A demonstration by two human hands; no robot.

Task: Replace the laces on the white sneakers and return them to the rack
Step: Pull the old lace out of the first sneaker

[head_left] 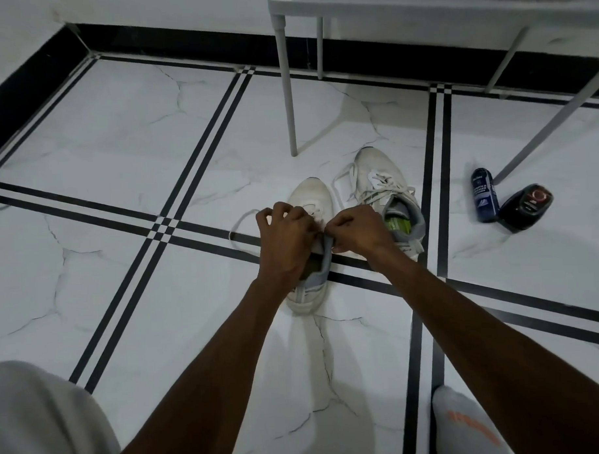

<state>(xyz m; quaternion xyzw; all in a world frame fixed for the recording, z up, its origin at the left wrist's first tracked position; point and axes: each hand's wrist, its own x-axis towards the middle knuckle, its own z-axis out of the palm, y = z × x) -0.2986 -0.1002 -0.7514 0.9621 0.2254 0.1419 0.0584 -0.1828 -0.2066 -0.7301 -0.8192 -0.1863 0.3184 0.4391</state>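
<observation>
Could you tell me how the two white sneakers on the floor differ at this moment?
The near sneaker is being worked on: the left hand and right hand grip at its tongue and lace, while the far sneaker lies untouched. The far sneaker's green insole shows; the near sneaker's opening is mostly covered. Both are white with grey collars and loose laces.

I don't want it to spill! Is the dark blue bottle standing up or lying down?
Lying down. The dark blue bottle lies on its side on the white marble floor.
</observation>
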